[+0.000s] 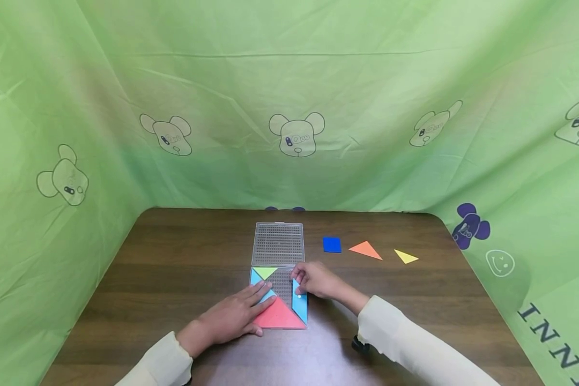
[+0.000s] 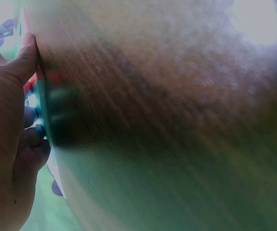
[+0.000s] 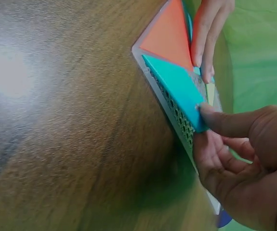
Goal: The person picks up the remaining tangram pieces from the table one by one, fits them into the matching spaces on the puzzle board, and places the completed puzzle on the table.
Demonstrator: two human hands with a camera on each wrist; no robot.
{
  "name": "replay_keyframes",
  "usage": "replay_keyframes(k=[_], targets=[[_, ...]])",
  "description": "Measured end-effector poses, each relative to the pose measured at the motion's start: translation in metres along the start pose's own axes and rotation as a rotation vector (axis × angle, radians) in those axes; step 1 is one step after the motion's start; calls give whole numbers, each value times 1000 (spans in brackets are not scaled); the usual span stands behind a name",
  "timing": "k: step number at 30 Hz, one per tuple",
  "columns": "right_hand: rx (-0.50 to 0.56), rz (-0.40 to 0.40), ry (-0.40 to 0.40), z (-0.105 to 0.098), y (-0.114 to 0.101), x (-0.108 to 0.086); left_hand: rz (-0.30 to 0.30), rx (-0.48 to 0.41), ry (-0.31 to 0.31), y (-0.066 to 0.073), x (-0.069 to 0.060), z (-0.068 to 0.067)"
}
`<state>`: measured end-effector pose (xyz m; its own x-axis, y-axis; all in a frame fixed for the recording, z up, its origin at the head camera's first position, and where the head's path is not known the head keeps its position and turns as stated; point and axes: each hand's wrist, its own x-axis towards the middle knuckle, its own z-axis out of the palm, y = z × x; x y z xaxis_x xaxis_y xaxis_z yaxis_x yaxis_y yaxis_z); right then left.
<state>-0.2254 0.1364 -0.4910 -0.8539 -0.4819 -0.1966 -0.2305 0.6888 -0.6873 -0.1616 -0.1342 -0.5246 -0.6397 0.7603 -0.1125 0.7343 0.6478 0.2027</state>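
My right hand [image 1: 317,280] pinches a light-blue tangram parallelogram [image 3: 174,86] between thumb and fingers at the right side of a clear plastic tangram case [image 1: 281,281]. In the right wrist view, this piece lies aslant, its held end raised above the case's dotted floor and its other end beside a red triangle [image 3: 169,36]. My left hand [image 1: 231,316] rests with extended fingers on the red triangle and on a light-blue triangle [image 1: 255,277], partly covering both. A yellow-green triangle [image 1: 265,272] lies at the case's far left corner.
The case's dotted lid [image 1: 279,244] lies opened flat behind it. To the right on the wooden table [image 1: 183,257] are a dark-blue square [image 1: 332,245], an orange triangle [image 1: 366,250] and a yellow triangle [image 1: 406,256]. Green cloth [image 1: 231,80] surrounds the table's back and sides.
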Motion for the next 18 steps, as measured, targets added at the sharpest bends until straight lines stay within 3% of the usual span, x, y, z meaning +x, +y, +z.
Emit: replay_keyframes(k=[8,18], targets=[[-98,17,-32,1,-5,7,13,3,15,-1,0,0],[-116,19,-46,5,-11,9,5,-18,0,-1,-1,-1]])
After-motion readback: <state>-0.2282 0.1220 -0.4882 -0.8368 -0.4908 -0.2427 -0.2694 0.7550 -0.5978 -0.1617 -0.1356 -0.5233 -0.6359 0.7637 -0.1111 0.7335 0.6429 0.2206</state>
